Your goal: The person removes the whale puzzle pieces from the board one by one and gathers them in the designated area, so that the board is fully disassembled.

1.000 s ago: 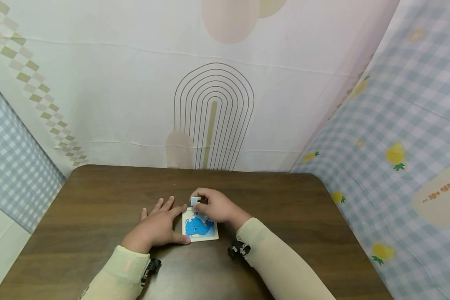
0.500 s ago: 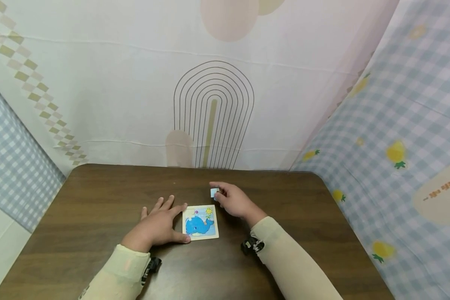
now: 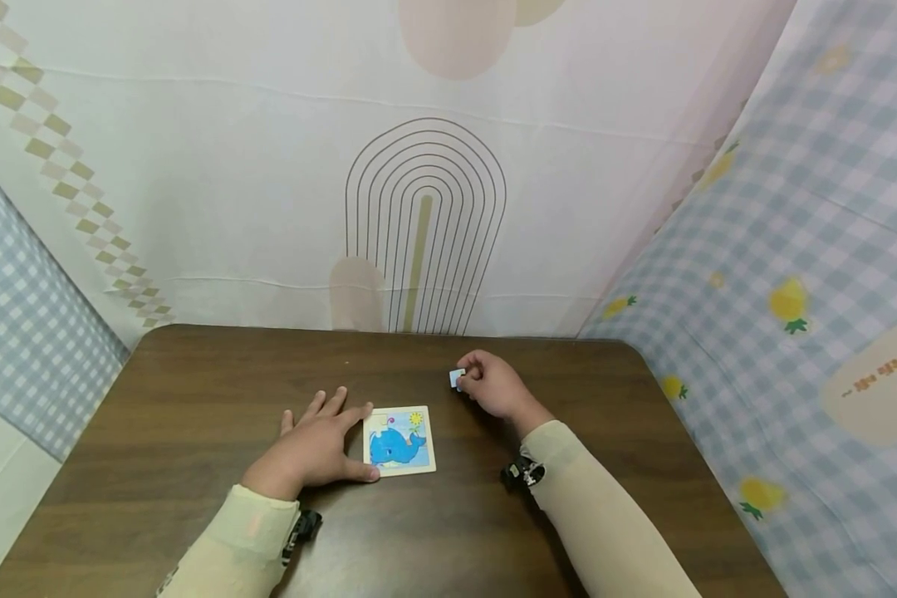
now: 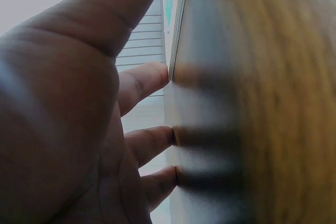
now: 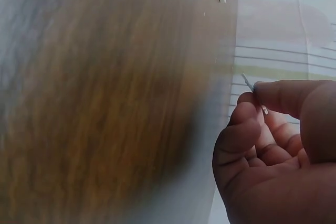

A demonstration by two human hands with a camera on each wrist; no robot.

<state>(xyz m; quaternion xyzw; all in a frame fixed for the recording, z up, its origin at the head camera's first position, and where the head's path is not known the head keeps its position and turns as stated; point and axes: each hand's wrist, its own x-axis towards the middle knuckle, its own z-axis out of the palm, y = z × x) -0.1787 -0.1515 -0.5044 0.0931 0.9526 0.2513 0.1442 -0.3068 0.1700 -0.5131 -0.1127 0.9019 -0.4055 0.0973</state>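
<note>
A square jigsaw puzzle (image 3: pixel 399 447) with a blue whale and a yellow flower lies flat on the brown table. Its upper left part shows a pale, piece-shaped blank. My left hand (image 3: pixel 310 448) rests beside it, fingers spread, with thumb and index finger touching its left edge. In the left wrist view the index fingertip (image 4: pixel 160 72) meets the thin side of the puzzle. Farther back and to the right, my right hand (image 3: pixel 497 388) pinches a small pale-blue puzzle piece (image 3: pixel 457 379) between thumb and fingers. The right wrist view shows that piece (image 5: pixel 247 82) edge-on.
The wooden table (image 3: pixel 232 374) reaches back to a white patterned curtain (image 3: pixel 254 208). A blue checked cloth (image 3: pixel 718 332) hangs along the right side, another checked cloth (image 3: pixel 30 307) on the left. Both wrists carry small black cameras.
My right hand has moved away from the puzzle, to the right and back, carrying the piece. This uncovered the puzzle's upper part. My left hand has stayed in place.
</note>
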